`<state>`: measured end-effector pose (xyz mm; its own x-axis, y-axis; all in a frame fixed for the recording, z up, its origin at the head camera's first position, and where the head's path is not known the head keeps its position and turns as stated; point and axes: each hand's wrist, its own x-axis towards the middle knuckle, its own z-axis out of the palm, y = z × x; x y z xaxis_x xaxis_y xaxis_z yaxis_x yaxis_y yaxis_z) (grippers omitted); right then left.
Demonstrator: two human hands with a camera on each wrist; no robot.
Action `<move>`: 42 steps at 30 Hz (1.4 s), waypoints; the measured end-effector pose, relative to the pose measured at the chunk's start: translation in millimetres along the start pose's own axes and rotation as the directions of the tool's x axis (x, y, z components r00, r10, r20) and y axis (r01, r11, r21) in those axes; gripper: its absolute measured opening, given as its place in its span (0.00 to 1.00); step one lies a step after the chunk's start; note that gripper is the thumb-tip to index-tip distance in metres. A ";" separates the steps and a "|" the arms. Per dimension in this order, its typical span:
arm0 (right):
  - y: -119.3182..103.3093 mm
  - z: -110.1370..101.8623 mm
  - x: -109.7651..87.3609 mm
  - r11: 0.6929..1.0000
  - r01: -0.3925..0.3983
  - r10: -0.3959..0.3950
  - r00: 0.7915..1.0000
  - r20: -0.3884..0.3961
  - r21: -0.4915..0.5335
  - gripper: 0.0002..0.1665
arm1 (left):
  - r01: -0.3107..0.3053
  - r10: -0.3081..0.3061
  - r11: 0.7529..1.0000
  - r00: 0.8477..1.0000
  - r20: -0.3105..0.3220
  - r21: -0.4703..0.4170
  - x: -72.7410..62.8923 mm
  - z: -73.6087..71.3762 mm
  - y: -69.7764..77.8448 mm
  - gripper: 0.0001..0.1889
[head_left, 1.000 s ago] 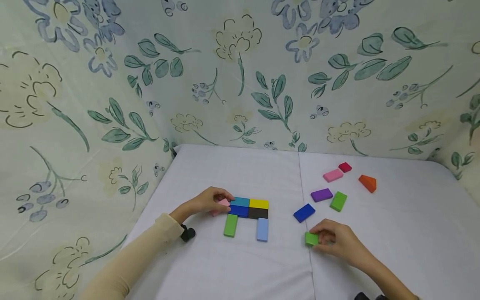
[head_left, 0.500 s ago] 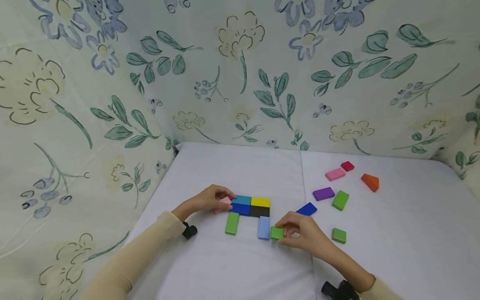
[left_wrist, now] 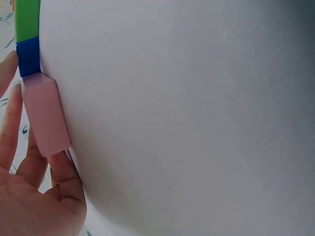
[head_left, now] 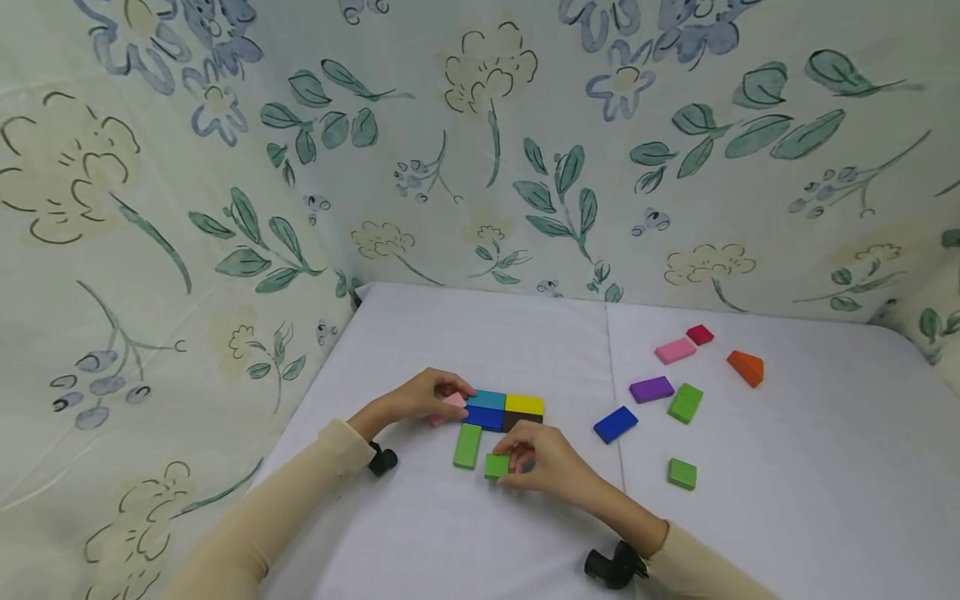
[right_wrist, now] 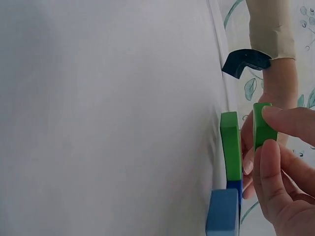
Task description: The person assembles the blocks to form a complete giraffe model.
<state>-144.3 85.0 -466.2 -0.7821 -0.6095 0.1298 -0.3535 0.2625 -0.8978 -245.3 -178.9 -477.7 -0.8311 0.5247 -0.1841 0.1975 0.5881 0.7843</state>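
Observation:
A flat figure of blocks lies on the white cloth: teal (head_left: pixel 487 400), yellow (head_left: pixel 525 404), blue (head_left: pixel 483 418) and dark brown (head_left: pixel 516 419) ones joined, with a green leg block (head_left: pixel 467 447) below. My left hand (head_left: pixel 412 397) holds a pink block (left_wrist: pixel 47 115) against the figure's left end, thumb and fingertips right at the teal and blue edges. Between thumb and fingers, my right hand (head_left: pixel 553 460) pinches a small green block (head_left: pixel 496 466), just right of the green leg. That hand hides the light blue leg block (right_wrist: pixel 222 211) in the head view; the right wrist view shows it.
To the right lie loose blocks: blue (head_left: pixel 616 425), purple (head_left: pixel 652 389), green (head_left: pixel 686 403), another green (head_left: pixel 682 473), pink (head_left: pixel 676 351), red (head_left: pixel 700 335) and orange (head_left: pixel 746 367). Floral cloth (head_left: pixel 420 167) hangs behind the table. Each wrist carries a black camera.
My right hand has carried the small green block leftward from the right side, past the light blue leg, to beside the green leg. My left hand stays at the pink block.

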 end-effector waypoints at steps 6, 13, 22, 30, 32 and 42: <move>3.1 20.8 13.4 1.000 -0.028 0.028 1.000 -0.004 -0.010 0.18 | -0.028 0.028 1.000 1.000 0.009 -0.006 -2.1 -0.6 -1.1 0.17; 4.9 35.2 22.4 0.999 -0.054 0.054 0.998 -0.027 -0.003 0.18 | -0.014 0.014 1.000 1.000 0.012 -0.019 -4.8 -1.1 -0.4 0.16; 3.5 43.7 24.8 0.998 -0.056 0.056 0.998 -0.012 -0.001 0.18 | -0.026 0.026 1.000 1.000 0.008 -0.013 -4.0 -1.0 -2.5 0.16; 4.7 48.5 24.9 0.998 -0.060 0.061 0.998 -0.013 0.003 0.18 | -0.032 0.032 0.999 0.999 0.003 -0.010 -3.0 -1.1 -3.2 0.16; 5.9 49.7 24.9 0.998 -0.066 0.066 0.998 -0.016 0.005 0.18 | -0.031 0.031 0.999 1.000 0.004 -0.011 -3.5 -1.2 -2.4 0.16; 5.6 51.4 23.5 0.997 -0.074 0.074 0.997 -0.035 -0.021 0.18 | -0.022 0.022 1.000 1.000 0.007 -0.008 -2.8 -1.5 2.7 0.16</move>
<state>-138.3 33.6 -489.8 -0.8235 -0.5618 0.0781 -0.3052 0.3229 -0.8959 -243.3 -179.7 -474.2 -0.8230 0.5418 -0.1708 0.2114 0.5711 0.7932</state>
